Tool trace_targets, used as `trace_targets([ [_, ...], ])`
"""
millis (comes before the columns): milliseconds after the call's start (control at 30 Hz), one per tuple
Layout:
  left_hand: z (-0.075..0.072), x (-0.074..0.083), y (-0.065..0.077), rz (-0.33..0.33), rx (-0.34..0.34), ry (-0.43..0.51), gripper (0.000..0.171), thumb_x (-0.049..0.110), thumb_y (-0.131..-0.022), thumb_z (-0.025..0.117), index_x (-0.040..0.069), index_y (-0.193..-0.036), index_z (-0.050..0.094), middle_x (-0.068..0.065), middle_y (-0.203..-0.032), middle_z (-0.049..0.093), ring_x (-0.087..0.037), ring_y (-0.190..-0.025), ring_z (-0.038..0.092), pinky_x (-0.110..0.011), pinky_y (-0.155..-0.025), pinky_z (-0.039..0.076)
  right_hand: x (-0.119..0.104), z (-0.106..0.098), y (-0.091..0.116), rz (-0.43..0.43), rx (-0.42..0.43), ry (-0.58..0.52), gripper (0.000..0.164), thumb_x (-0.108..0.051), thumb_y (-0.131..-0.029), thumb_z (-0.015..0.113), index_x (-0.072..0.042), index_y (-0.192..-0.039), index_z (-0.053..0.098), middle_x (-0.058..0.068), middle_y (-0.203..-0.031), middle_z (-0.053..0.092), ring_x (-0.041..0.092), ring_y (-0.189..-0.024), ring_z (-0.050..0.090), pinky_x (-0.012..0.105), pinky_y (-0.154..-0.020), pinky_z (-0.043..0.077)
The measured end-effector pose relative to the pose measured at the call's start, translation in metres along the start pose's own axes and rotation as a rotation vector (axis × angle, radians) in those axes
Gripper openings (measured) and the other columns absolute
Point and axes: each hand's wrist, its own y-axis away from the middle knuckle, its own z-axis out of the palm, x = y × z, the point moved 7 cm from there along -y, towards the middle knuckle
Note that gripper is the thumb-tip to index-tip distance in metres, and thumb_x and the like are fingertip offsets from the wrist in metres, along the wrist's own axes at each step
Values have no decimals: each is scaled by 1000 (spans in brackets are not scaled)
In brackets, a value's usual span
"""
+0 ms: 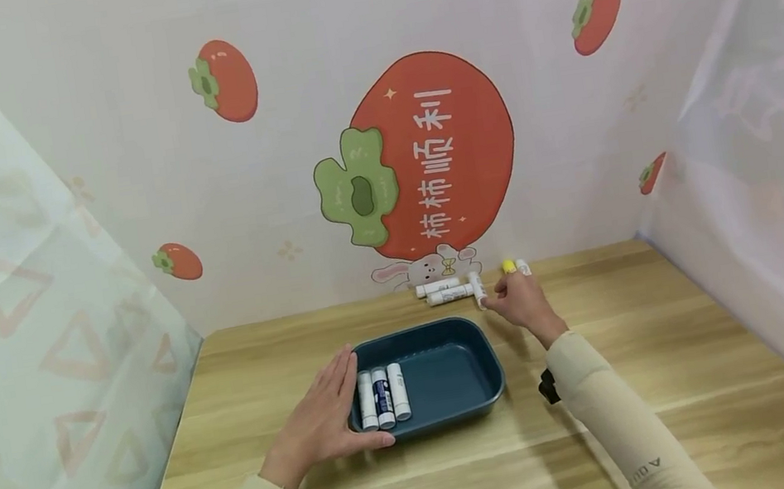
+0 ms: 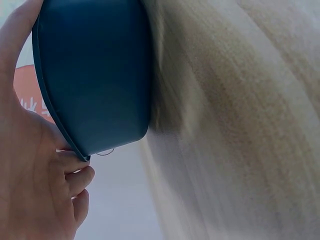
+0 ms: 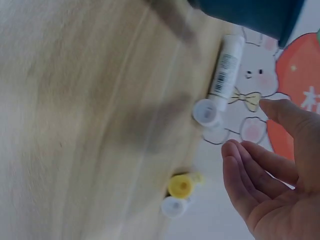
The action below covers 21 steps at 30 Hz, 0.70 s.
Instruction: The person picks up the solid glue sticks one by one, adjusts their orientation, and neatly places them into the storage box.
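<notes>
My left hand (image 1: 322, 417) grips the left end of a dark blue tray (image 1: 452, 378), thumb along its front side and fingers at the back-left corner. Inside, three glue sticks lie side by side at the left; the middle one (image 1: 383, 398) has a dark label. My right hand (image 1: 520, 302) hovers over the back of the table, thumb and fingers apart around nothing. Close to its thumb is a white glue stick (image 1: 477, 289) pointing toward me. Beyond its fingers lie a yellow-ended glue stick (image 3: 180, 186) and a white-ended one (image 3: 174, 206), partly hidden by the hand in the head view.
Two more white glue sticks, the nearer one (image 1: 450, 295) printed with text, lie crosswise behind the tray near the back wall (image 1: 276, 169). That wall carries printed persimmons and a rabbit. Pale sheets enclose the wooden table (image 1: 252, 373) at left and right.
</notes>
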Motion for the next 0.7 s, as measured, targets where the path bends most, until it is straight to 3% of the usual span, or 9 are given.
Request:
trace_targets([
  [200, 0, 0, -1, -1, 4, 1, 137, 92, -78, 61, -5, -166, 21, -23, -176, 16, -39, -164, 21, -56, -132, 28, 6, 17, -11, 46, -2, 26, 36, -26, -93, 81, 8, -103, 76, 14, -84, 72, 23, -80, 64, 39, -76, 58],
  [300, 0, -1, 1, -3, -9, 4, 137, 92, -78, 60, -5, -166, 20, -22, -177, 14, -38, -165, 19, -55, -132, 27, 8, 25, -14, 78, -12, 15, 29, -24, -94, 80, 5, -90, 75, 6, -69, 61, 21, -71, 58, 32, -65, 50],
  [467, -2, -1, 0, -9, -10, 11, 136, 91, -79, 61, -5, -166, 19, -22, -177, 14, -39, -165, 19, -56, -132, 28, 8, 30, -18, 86, -14, 7, 32, -21, -93, 78, 0, -71, 72, 2, -61, 56, 20, -64, 53, 26, -55, 41],
  [700, -1, 0, -1, 3, -18, 13, 136, 90, -79, 62, -6, -166, 18, -23, -177, 13, -40, -165, 19, -56, -132, 28, 13, 35, -23, 150, -30, 13, 39, -22, -96, 75, -4, -63, 65, 1, -56, 52, 19, -62, 53, 26, -52, 42],
])
